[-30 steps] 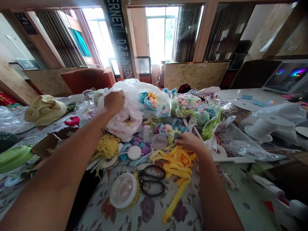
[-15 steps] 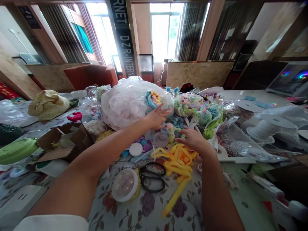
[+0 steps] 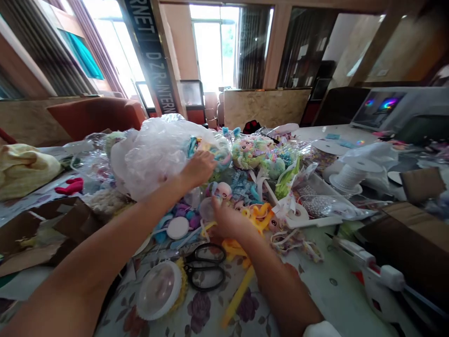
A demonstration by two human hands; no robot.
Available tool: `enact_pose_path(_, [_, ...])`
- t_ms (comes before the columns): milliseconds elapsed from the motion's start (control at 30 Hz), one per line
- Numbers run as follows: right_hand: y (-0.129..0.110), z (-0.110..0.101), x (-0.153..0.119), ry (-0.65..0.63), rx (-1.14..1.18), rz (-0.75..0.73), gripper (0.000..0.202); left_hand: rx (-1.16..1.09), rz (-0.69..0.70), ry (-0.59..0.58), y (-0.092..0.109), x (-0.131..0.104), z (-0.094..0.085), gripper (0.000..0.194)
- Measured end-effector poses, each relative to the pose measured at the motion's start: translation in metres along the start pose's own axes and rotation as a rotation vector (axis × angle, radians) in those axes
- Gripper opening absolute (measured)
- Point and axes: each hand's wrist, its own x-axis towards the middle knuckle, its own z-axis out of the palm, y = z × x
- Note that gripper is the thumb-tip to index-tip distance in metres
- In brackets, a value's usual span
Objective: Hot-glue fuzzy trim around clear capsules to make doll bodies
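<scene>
My left hand (image 3: 199,167) is closed at the front edge of a large white translucent plastic bag (image 3: 150,152), its curled fingers on the film. A blue and yellow fluffy bundle (image 3: 194,145) shows just behind it. My right hand (image 3: 229,222) reaches low over a yellow fuzzy strip (image 3: 238,285); its thumb is raised apart from the fingers, which are partly hidden and blurred. Beside that thumb lies a clear round plastic cup (image 3: 207,209). A small doll head (image 3: 223,191) rests just above. Black-handled scissors (image 3: 206,267) and a clear-domed round piece (image 3: 159,290) lie nearer me.
Several fluffy dolls (image 3: 247,152) are heaped at the back. To the right stand a tray of beads (image 3: 312,196), a white spool (image 3: 347,178) and a white glue gun (image 3: 368,262). At left is an open cardboard box (image 3: 77,220). A white round lid (image 3: 177,228) lies among purple pieces.
My left hand has gone from spread fingers to curled ones at the bag. My right hand has moved left and down across the yellow strip. The whole view has turned to the right.
</scene>
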Motion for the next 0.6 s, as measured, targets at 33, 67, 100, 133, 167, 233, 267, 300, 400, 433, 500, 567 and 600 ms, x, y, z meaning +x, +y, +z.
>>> enact_pose_path(33, [-0.009, 0.004, -0.001, 0.009, -0.05, 0.028, 0.107, -0.058, 0.054, -0.055, 0.014, 0.004, 0.004, 0.029])
enact_pose_path(67, [-0.017, 0.007, -0.001, 0.013, -0.086, 0.052, 0.105, -0.115, 0.098, -0.124, 0.026, 0.007, 0.01, 0.031])
enact_pose_path(100, [-0.024, 0.009, -0.003, 0.021, -0.11, 0.065, 0.104, -0.152, 0.122, -0.186, 0.037, 0.011, 0.017, 0.035])
enact_pose_path(133, [-0.029, 0.009, -0.004, 0.026, -0.12, 0.071, 0.103, -0.175, 0.127, -0.248, 0.045, 0.013, 0.025, 0.043])
enact_pose_path(167, [-0.032, 0.008, -0.007, 0.027, -0.123, 0.065, 0.103, -0.183, 0.117, -0.307, 0.049, 0.015, 0.034, 0.053])
enact_pose_path(233, [-0.029, 0.0, -0.012, 0.021, -0.085, -0.011, 0.102, -0.183, 0.072, -0.411, 0.049, 0.016, 0.049, 0.06])
enact_pose_path(267, [-0.022, -0.006, -0.014, 0.015, -0.047, -0.07, 0.1, -0.182, 0.05, -0.455, 0.045, 0.015, 0.054, 0.056])
enact_pose_path(300, [-0.013, -0.014, -0.016, 0.009, 0.0, -0.131, 0.095, -0.183, 0.031, -0.486, 0.039, 0.014, 0.058, 0.047])
enact_pose_path(400, [0.021, -0.036, -0.013, 0.046, 0.078, -0.162, 0.068, -0.185, 0.006, -0.512, 0.019, 0.009, 0.06, 0.031])
enact_pose_path(433, [0.032, -0.04, -0.01, 0.096, 0.071, -0.101, 0.064, -0.185, 0.006, -0.503, 0.014, 0.008, 0.058, 0.03])
enact_pose_path(500, [0.049, -0.041, -0.002, 0.196, 0.031, 0.072, 0.065, -0.191, 0.012, -0.46, 0.012, 0.007, 0.051, 0.032])
enact_pose_path(567, [0.059, -0.032, 0.006, 0.232, -0.021, 0.225, 0.07, -0.21, 0.027, -0.379, 0.02, 0.01, 0.041, 0.032])
enact_pose_path(600, [0.061, -0.026, 0.009, 0.215, -0.04, 0.264, 0.07, -0.225, 0.043, -0.328, 0.028, 0.013, 0.036, 0.032])
